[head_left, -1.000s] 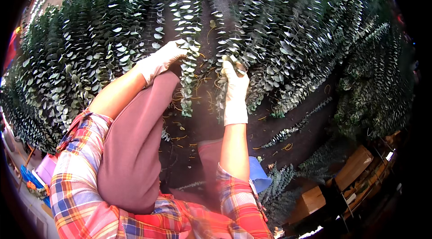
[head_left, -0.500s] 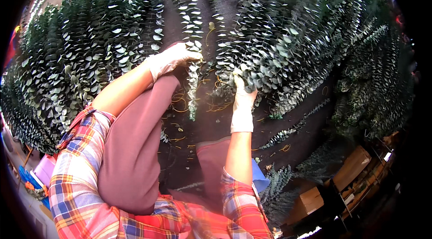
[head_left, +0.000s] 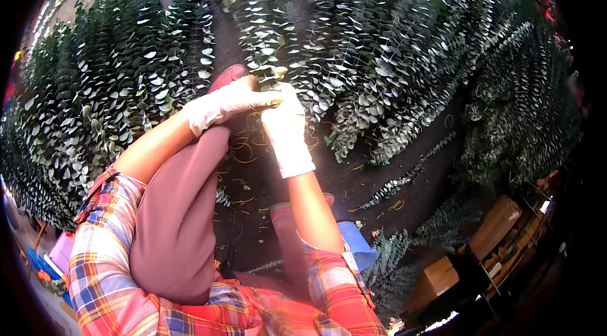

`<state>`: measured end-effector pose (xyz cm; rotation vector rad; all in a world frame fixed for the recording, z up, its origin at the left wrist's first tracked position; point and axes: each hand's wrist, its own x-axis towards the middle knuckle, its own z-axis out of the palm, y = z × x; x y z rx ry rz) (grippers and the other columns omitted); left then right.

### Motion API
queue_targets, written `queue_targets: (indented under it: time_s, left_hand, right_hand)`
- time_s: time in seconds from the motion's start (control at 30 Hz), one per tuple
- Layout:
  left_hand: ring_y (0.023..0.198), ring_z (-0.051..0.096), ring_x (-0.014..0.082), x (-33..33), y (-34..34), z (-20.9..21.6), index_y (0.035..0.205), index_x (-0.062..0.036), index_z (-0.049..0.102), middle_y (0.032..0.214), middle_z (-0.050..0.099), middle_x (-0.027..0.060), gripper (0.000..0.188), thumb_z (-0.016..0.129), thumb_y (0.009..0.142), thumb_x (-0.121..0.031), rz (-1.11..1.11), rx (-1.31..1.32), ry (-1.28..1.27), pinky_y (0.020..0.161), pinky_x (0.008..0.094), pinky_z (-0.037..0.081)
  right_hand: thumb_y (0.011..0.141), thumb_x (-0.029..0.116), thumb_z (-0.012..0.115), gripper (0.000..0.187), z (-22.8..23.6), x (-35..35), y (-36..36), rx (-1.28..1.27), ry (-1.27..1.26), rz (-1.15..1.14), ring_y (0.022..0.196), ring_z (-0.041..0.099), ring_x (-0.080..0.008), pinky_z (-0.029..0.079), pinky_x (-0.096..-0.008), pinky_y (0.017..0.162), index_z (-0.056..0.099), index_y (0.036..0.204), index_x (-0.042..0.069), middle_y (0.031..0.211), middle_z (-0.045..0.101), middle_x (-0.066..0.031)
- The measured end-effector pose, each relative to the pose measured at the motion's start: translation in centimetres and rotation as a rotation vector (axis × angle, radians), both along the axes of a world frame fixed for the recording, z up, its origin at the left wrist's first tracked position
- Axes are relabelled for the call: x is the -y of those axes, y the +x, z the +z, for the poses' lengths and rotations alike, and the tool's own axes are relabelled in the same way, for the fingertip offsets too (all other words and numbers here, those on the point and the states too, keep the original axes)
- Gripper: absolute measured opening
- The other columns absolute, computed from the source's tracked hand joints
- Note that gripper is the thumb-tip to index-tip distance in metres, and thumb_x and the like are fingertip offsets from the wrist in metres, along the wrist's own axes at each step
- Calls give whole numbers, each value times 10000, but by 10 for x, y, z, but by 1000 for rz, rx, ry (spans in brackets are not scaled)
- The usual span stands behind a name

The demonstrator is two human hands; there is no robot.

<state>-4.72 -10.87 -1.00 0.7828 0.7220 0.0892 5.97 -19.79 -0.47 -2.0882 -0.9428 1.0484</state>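
My left hand (head_left: 229,105), in a white glove, is closed around the lower ends of a few eucalyptus stems (head_left: 260,23). Their leafy tops fan away from me, with round grey-green leaves. My right hand (head_left: 286,127), also gloved in white, meets the left at the stem ends, its fingers closed on the same stems. Where the two hands touch, the fingertips partly cover each other and the cut ends. To the right, close by my right hand, lies a thick row of more eucalyptus (head_left: 392,51).
Another dense row of eucalyptus (head_left: 114,77) spreads to the left. Yellowish loops (head_left: 243,146) litter the dark ground cloth (head_left: 253,241). A loose sprig (head_left: 404,179) lies at right. Beside my right arm stands a blue container (head_left: 358,246); cardboard boxes (head_left: 496,226) sit lower right, a pink container (head_left: 62,249) lower left.
My right hand has moved left from the right-hand row to meet my left hand. The held stems now form a fuller bunch; the stem end hanging below my left hand no longer shows.
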Motion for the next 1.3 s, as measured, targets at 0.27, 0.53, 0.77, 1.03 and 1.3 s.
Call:
queue_targets:
  time_s: [0.27,0.53,0.77,1.03,1.3]
  left_hand:
    - [860,620,144,-20,-12,3,1185,4,548,946,676,75,385,621,874,-212,434,57,-61,796,283,499]
    - [620,570,82,-25,-11,5,1130,-31,603,804,576,7,329,631,865,-225,471,-15,-99,539,225,479]
    - [740,598,100,-35,-2,-1,1226,-3,537,822,635,18,410,604,884,-219,490,46,-185,720,259,512]
    - [1082,560,169,-22,8,-28,1334,-25,430,1263,545,114,526,609,890,-243,319,206,-324,921,304,448]
    - [884,649,185,-22,-5,-20,1213,-22,546,1021,663,104,360,595,876,-138,445,57,-283,755,299,536]
  right_hand:
    - [768,372,703,458,-2,-27,53,-165,-101,-10,949,597,-200,474,-323,824,600,1062,36,1074,617,-110]
    - [759,341,678,407,-63,-21,74,640,-217,141,910,590,-265,466,-363,822,606,1026,41,958,605,-117]
    - [783,136,669,340,-62,-1,83,-33,93,-179,917,597,-196,468,-316,845,587,1086,6,1011,620,-111]
    - [834,114,623,288,-32,-7,47,-367,192,-208,877,591,-152,468,-287,797,587,1084,-25,983,640,-99]
    - [801,126,657,144,-23,-35,44,-186,0,6,737,593,-103,483,-263,700,663,906,28,859,653,-49]
